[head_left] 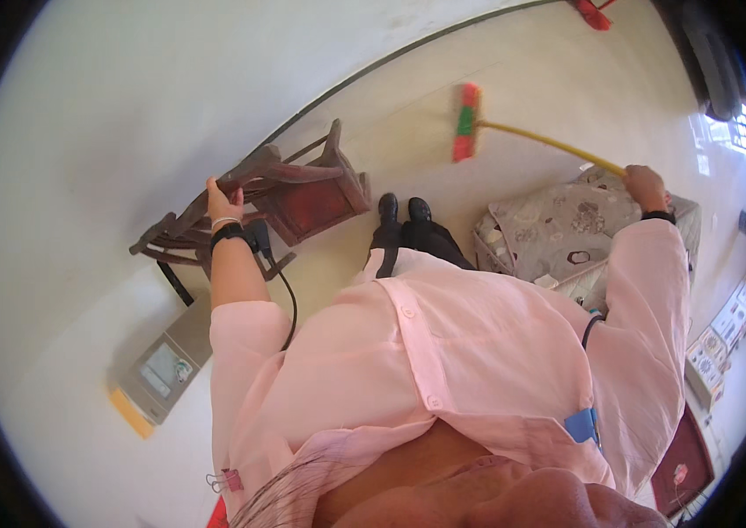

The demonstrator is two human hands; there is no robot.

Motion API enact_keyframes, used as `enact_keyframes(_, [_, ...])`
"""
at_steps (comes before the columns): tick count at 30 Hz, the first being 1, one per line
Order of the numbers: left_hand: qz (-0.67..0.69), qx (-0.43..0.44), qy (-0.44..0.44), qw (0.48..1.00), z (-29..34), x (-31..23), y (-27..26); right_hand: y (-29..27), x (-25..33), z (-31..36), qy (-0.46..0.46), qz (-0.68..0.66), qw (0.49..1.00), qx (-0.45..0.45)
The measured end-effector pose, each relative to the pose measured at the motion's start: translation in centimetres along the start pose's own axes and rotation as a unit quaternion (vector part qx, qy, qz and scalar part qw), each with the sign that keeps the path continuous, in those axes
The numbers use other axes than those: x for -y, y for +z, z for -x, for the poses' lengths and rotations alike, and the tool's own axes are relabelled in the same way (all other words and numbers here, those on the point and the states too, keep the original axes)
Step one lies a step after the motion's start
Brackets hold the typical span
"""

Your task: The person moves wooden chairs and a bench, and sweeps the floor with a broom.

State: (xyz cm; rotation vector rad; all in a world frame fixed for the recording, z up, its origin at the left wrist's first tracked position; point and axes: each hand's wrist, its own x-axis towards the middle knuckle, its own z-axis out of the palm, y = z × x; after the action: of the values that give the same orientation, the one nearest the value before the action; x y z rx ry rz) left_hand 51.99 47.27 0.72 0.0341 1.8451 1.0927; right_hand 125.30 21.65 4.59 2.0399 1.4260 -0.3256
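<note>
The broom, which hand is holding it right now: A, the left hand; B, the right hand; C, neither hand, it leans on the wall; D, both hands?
B: the right hand grips the end of the yellow handle of the broom, while the left hand rests on the tilted wooden chair.

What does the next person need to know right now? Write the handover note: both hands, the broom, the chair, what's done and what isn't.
Left hand: gripping the top rail of the dark wooden chair, which is tipped away from the wall.
Right hand: closed on the upper end of the broom's yellow handle.
Broom head: red and green, out on the pale floor ahead of the black shoes, beyond the chair.
Nearby: patterned cushioned seat on the right, grey scale on the floor at left.
Done: chair tilted, broom extended.
Left: how much floor is swept cannot be judged; chair not yet set upright.
</note>
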Motion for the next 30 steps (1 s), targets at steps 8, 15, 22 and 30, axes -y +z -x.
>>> enact_keyframes(8, [0.006,0.007,0.001,1.0,-6.3,-2.2,4.5,-1.3,-0.9,8.8,0.07,0.02,0.995,-0.066])
enact_keyframes(15, [0.006,0.029,-0.009,1.0,-11.2,-3.7,8.1,3.9,13.3,18.5,0.271,-0.383,0.878,0.095])
enact_keyframes(22, [-0.008,0.059,-0.014,0.998,-14.3,-5.3,10.7,4.6,22.7,25.7,0.32,-0.518,0.764,0.212])
enact_keyframes(30, [-0.044,0.024,-0.068,0.996,-14.3,-6.2,12.5,9.6,31.0,33.6,0.351,-0.559,0.732,0.17])
